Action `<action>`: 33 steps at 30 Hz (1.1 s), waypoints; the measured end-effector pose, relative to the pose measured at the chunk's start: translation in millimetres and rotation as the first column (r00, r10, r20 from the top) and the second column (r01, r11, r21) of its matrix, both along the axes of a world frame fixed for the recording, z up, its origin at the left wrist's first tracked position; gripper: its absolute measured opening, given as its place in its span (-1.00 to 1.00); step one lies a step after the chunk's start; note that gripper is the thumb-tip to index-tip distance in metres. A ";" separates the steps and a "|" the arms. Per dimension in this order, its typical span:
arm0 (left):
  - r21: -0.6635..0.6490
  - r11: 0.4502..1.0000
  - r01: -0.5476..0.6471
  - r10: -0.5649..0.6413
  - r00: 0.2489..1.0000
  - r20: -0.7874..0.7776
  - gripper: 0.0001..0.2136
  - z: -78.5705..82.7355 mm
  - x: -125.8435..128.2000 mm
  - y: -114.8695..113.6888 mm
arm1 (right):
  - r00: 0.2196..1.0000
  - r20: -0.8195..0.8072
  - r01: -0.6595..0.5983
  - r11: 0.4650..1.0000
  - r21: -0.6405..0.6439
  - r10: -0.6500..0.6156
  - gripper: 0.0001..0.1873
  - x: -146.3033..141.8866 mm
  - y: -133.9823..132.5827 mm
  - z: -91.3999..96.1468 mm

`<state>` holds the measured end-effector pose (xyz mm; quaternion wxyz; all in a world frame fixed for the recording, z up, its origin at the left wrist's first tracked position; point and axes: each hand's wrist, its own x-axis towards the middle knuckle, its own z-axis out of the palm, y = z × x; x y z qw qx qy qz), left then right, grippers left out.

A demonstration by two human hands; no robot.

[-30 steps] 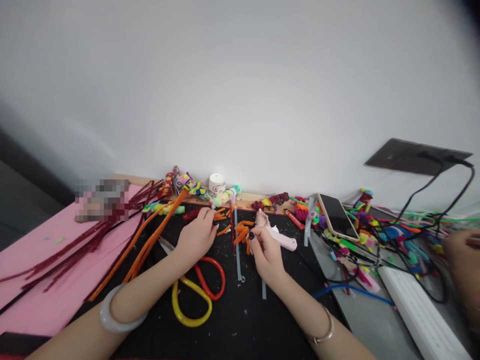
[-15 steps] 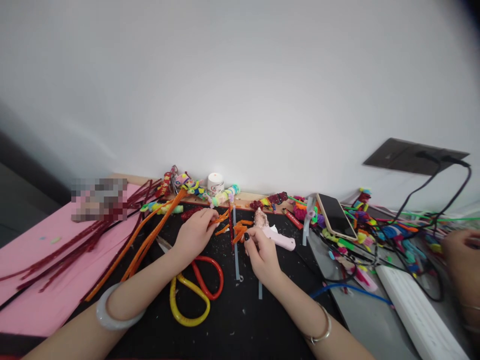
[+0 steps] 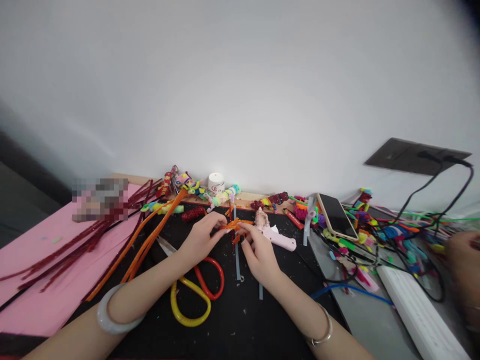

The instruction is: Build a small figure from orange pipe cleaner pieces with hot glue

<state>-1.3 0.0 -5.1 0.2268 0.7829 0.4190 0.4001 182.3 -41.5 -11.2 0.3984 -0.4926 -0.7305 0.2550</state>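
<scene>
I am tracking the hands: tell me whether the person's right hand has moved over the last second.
Yes. The right hand has shifted left toward the left hand, away from the pink plastic glue gun.

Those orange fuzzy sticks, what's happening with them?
A person's left hand and right hand pinch short orange fuzzy sticks between them, above a black mat. Red and yellow scissors lie under the left wrist, and a pink glue gun lies beside the right hand.

Just below the fingers (image 3: 221, 231) lie scissors (image 3: 195, 295) with one red and one yellow handle; the short pipe-cleaner pieces (image 3: 234, 226) they pinch are orange, the desk (image 3: 240, 325) black.
</scene>
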 end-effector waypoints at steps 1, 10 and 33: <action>-0.015 1.000 -0.028 0.028 0.999 0.023 -0.93 -0.8 -0.4 1.2 | 1.000 0.005 -0.001 1.000 -0.001 0.001 -0.60 0.3 0.0 0.1; -0.045 0.990 -0.131 0.133 0.990 0.046 -0.94 -3.9 -4.3 9.0 | 1.000 -0.009 -0.026 1.000 0.015 0.026 -0.72 1.4 -0.1 1.2; -0.290 0.949 -0.122 0.181 0.966 0.186 -0.91 -0.5 -2.1 7.0 | 0.999 0.005 -0.042 0.999 -0.006 0.042 -0.77 2.3 -0.1 2.0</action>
